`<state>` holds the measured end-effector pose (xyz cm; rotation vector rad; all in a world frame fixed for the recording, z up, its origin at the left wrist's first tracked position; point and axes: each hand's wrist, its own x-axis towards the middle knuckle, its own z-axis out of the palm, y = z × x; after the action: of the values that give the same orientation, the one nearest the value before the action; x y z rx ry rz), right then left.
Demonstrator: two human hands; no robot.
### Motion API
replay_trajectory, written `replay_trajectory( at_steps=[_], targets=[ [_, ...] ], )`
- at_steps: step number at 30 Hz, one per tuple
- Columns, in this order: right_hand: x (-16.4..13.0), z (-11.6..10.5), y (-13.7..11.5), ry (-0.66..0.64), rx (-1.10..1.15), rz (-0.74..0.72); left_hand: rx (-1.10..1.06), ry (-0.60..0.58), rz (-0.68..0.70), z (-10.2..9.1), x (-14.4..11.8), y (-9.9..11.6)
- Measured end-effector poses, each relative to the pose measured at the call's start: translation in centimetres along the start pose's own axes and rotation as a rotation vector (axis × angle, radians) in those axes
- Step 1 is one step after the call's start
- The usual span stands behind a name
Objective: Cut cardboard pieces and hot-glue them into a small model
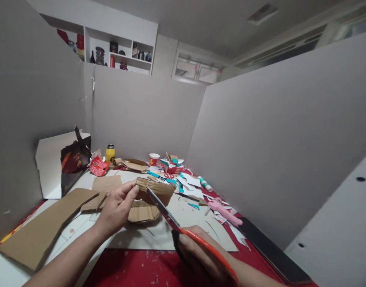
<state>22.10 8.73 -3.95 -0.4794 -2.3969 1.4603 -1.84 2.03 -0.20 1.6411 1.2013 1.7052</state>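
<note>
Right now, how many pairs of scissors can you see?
2. Orange-handled metal scissors sit in the right hand, cutting brown cardboard held by the left hand. Red-handled scissors lie farther back among scraps. Others may be buried.

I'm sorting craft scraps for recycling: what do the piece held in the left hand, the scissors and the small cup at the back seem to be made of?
The piece in the left hand looks like corrugated cardboard: matte brown, thick edge. The scissors in the right hand have grey, likely metal blades and glossy orange handles, probably plastic. The cup is red and white with a rolled rim, probably paper, though too small to be sure.
</note>
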Motion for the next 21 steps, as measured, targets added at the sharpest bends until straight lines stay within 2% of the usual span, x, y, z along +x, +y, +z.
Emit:
replay_trajectory(
  at_steps=[5, 9, 12, 17, 21],
  targets=[
    [-0.1, -0.1, 0.3, -0.087, 0.137, 0.075, -0.029, -0.056, -0.043, -0.4, 0.2, -0.2],
    [-0.3, -1.1, -1.0, -0.061, -0.067, -0.013, -0.108, -0.163, -0.134, -0.9, 0.3, 0.1],
    [-0.4, -2.0, -1.9, -0.068, -0.194, -0.022, -0.147, -0.226, -0.197, -1.2, 0.5, 0.4],
    [-0.4, -3.0, -2.6, -0.113, -0.234, 0.003, -0.112, -0.179, -0.128, -0.8, 0.6, 0.5],
    [-0.3, -2.9, -2.8, -0.095, -0.288, 0.027, -0.049, -0.169, -0.083, -0.5, 0.5, 0.2]
  ],
)
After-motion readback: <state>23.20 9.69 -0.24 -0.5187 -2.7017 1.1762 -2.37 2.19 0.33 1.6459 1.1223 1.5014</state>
